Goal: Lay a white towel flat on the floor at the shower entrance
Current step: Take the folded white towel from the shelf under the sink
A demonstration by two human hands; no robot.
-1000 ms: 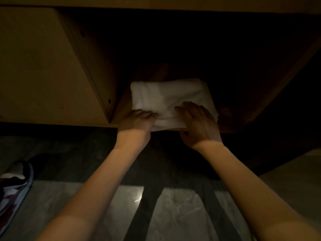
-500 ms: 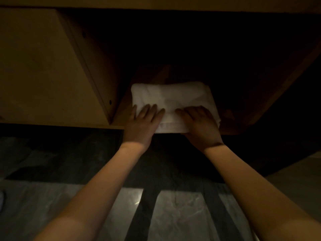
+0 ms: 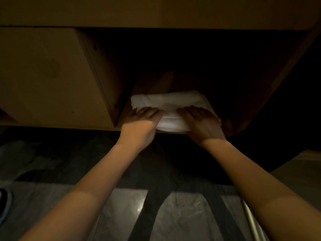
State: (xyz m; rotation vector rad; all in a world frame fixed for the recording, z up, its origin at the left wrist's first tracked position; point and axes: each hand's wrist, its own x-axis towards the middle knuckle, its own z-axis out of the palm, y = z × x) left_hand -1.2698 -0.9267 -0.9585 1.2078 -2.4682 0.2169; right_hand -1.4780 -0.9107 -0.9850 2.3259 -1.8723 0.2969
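Folded white towel (image 3: pixel 168 101) sits at the front edge of the cabinet's low shelf (image 3: pixel 152 82), left end, right by the divider panel (image 3: pixel 104 80), w/ its front fold poking past the edge. Left hand (image 3: pixel 140 122) and right hand (image 3: pixel 202 122) both grip that front fold. Fingers are laid over the top, thumbs prob tucked under, can't actually see them.

Risk imo: it's a soft stack of layers, so grabbing only the top ones could let the rest slide off and flop open on the marble floor (image 3: pixel 182 214). It's also v dark in there.

Around: shoe (image 3: pixel 4 204) at the floor's left edge, metal bar (image 3: pixel 251 221) bottom right — neither looks in the way. Rest of the shelf is too dark to tell.
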